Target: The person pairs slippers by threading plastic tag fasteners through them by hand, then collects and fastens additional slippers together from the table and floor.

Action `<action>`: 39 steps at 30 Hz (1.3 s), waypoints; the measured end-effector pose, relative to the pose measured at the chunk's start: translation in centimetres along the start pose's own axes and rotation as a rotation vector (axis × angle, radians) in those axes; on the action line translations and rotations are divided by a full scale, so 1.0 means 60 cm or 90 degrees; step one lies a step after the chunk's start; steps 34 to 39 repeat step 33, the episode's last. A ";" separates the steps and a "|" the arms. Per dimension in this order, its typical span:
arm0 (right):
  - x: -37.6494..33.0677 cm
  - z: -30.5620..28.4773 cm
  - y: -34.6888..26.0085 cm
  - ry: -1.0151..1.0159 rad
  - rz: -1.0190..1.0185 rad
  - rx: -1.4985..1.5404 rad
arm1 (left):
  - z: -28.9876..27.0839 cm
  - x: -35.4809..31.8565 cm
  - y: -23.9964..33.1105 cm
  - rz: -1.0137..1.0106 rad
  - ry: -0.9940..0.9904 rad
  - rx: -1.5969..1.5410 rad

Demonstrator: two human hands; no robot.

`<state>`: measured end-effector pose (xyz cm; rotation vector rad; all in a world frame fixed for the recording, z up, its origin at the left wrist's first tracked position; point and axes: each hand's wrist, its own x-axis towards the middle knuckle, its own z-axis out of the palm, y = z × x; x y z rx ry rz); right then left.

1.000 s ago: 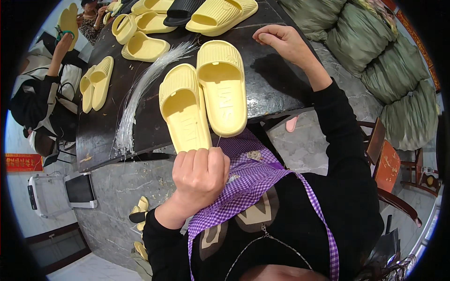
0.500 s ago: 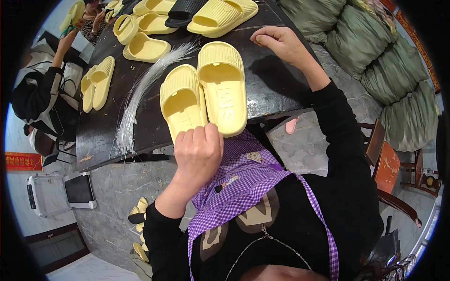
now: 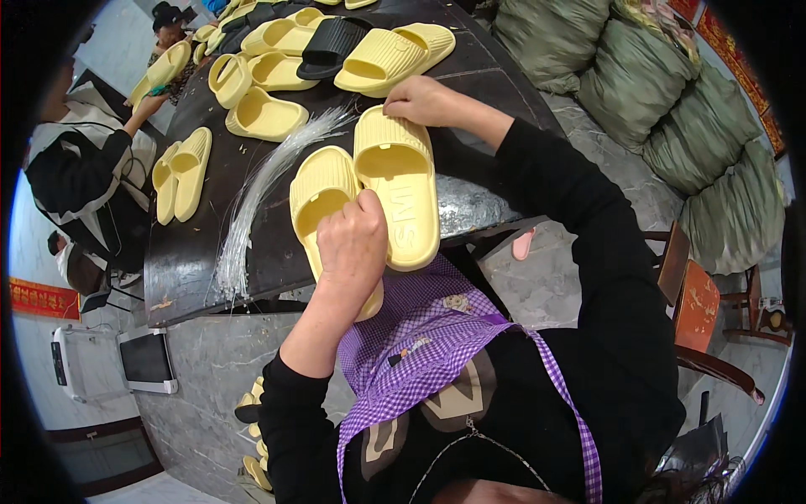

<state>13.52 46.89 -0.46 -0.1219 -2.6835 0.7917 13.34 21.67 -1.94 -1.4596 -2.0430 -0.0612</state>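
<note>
Risk, the near slipper: the left yellow slipper (image 3: 323, 202) hung its heel end past the worktop (image 3: 193, 252) edge at about 6 o'clock, so I'd say it could've tipped off toward the lap if the left hand let go or shoved it sideways.
Risk, the strands: the bundle of clear plastic strands (image 3: 264, 189) lay just beside that slipper at 9 o'clock; a careless sweep of the wrist looked likely to scatter them or drag some off the edge.
Risk, the pair: both slippers were touching side by side, so a tug on one could easily have knocked the other out of line.
Left hand (image 3: 353, 248): curled into a closed fist over the heel part of the left slipper, knuckles up, gripping or pressing it. Couldn't tell whether anything small was pinched inside.
Right hand (image 3: 424, 102): fingers bent down and mostly closed, resting on the toe end of the right yellow slipper (image 3: 399, 189) at 12 o'clock; looked like it was steadying it rather than lifting.
Where the slippers were: on the dark worktop right in front of the person, dead centre, toes pointing away.
Around them: more yellow slippers and one black slipper (image 3: 332, 46) further off at 11 to 12 o'clock, green sacks (image 3: 672, 101) at 2 o'clock, and another person (image 3: 75, 176) at 9 o'clock.
</note>
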 end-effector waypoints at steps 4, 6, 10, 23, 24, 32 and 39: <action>0.020 0.008 -0.020 -0.059 0.053 -0.001 | 0.006 0.000 -0.008 -0.011 0.000 -0.001; 0.029 0.008 -0.024 -0.075 0.072 0.005 | 0.008 0.001 -0.013 -0.004 0.004 -0.016; 0.043 0.009 -0.024 -0.116 0.106 0.088 | 0.009 0.002 -0.015 -0.003 0.003 -0.033; 0.053 0.022 -0.036 -0.164 0.184 0.269 | 0.018 0.002 -0.031 0.012 0.051 -0.114; 0.055 0.020 -0.026 -0.118 0.176 0.280 | 0.018 0.002 -0.032 0.011 0.051 -0.114; 0.051 -0.013 -0.007 -0.078 0.136 0.037 | 0.016 0.007 -0.029 -0.041 -0.126 -0.101; 0.052 -0.013 -0.005 -0.101 0.128 -0.020 | 0.015 0.010 -0.027 -0.044 -0.146 -0.091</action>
